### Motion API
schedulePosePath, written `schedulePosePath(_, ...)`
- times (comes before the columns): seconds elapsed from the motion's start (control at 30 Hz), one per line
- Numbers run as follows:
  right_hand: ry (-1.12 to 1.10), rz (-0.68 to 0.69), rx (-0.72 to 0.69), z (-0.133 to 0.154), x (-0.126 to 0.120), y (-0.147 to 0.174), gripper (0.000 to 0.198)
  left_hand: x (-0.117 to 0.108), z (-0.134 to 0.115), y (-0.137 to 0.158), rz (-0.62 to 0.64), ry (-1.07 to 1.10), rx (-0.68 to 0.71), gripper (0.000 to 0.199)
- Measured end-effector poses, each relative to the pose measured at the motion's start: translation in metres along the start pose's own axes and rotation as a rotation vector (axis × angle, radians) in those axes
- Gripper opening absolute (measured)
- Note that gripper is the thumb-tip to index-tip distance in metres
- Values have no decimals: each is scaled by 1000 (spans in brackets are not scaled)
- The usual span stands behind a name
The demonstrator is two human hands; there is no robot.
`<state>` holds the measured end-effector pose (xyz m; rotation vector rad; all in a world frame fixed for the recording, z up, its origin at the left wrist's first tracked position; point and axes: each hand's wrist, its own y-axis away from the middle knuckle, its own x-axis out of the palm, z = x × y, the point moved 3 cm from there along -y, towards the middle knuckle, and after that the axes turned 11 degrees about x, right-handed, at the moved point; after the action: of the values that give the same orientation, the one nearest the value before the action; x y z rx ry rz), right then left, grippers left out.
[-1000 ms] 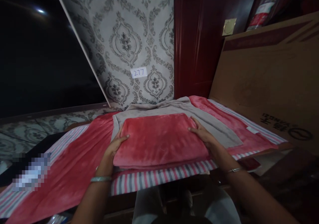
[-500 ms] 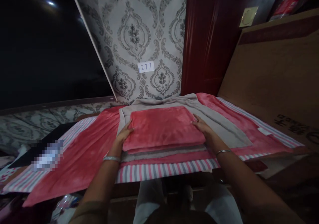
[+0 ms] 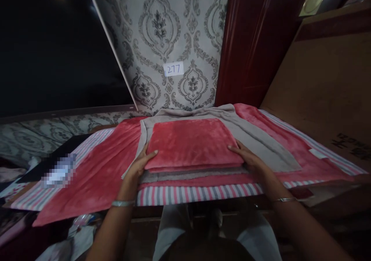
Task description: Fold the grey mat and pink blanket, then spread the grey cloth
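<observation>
A folded red plush blanket [image 3: 193,143] lies in front of me, its layered front edge facing my body. My left hand [image 3: 142,161] grips its left side, thumb on top and the other fingers partly hidden at the edge. On the opposite side my right hand [image 3: 245,154] holds the near right corner in a similar way, its thumb over the top. Beneath the folded blanket a grey cloth [image 3: 261,149] is spread out. Under that lies a larger red cloth [image 3: 104,168], reaching out to both sides.
A striped sheet [image 3: 199,194] covers the table below the cloths. At left stands a large dark screen [image 3: 58,52]; at right leans a cardboard box [image 3: 327,83]. A paper label marked 277 [image 3: 173,69] is on the patterned wall. A blurred-out object [image 3: 59,172] lies at left.
Both hands have slid toward me along the blanket's sides to its near corners. The blanket stays in about the same place, and the view has shifted slightly.
</observation>
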<state>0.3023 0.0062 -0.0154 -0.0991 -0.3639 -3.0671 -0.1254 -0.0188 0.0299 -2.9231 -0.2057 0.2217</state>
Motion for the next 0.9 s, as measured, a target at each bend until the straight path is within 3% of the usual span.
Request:
schedulePosePath(0.17,108,-45,-92,-9,1,8,78,2,14,18,-20,-180,73,79)
schedulePosePath(0.3,192,-94,-113,-20,-12,5,78,-9,22,17,-1,-311,97,78)
schedulePosePath(0.43,503,-336,-210,-5,-18,1,86,-22,8,3,-118,-603,159,75)
schedulePosePath(0.53,835,-513,-469,27,13,3,82,6,-22,-7,-176,-880,460,68)
schedulePosePath(0.6,1008,-503,-581,42,48,4,77,44,-37,-10,-71,-1011,608,71)
schedulePosePath(0.67,1179,-477,-571,43,80,4,74,81,-40,-8,62,-1137,611,78)
schedulePosePath(0.73,1322,-442,-499,31,98,2,72,105,-29,-3,194,-1225,513,82)
schedulePosePath(0.8,1397,-418,-441,15,102,1,71,113,-13,4,263,-1278,430,82)
schedulePosePath(0.9,1414,-438,-437,-3,96,1,70,108,4,13,243,-1322,436,82)
